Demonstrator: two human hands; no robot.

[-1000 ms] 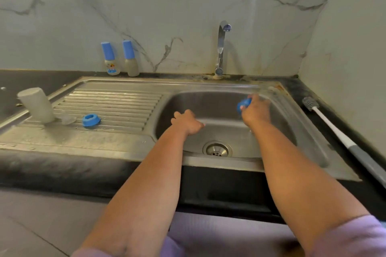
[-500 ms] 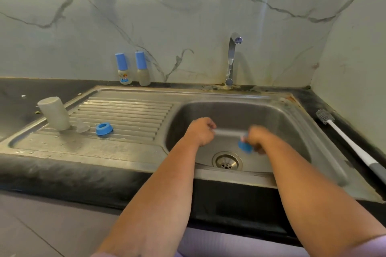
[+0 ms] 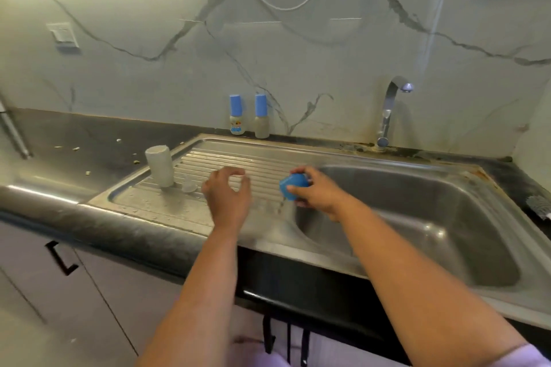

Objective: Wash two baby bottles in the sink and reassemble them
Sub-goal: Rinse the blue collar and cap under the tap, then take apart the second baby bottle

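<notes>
Reassembly looks only partly begun, judging by how the pieces lie. One bottle body (image 3: 159,166) stands mouth-down on the ribbed drainboard (image 3: 238,158) at about ten o'clock from the left hand, with a clear teat (image 3: 189,187) just beside its base, both still loose. Two small bottles with blue caps (image 3: 249,116) stand upright against the marble wall at twelve o'clock, well apart from both hands; whether these are the two to be washed, or already finished, I cannot tell. The tap (image 3: 387,110) stands at about one o'clock from the right hand, and no water can be made out running from it. A bottle brush (image 3: 539,207) lies at the sink's right edge, at three o'clock, untouched. The right hand (image 3: 317,192) is curled around a blue cap (image 3: 293,186), holding it over the seam between drainboard and basin (image 3: 432,217). The left hand (image 3: 228,195) hovers over the drainboard with fingers and thumb bent toward each other; it seems to hold nothing, though motion blur makes a small clear piece impossible to rule out. The teat lies at about nine o'clock from that hand, near it. My judgement: washing of this set is mostly done, and teat, ring and cap have yet to be joined to the upturned body.
</notes>
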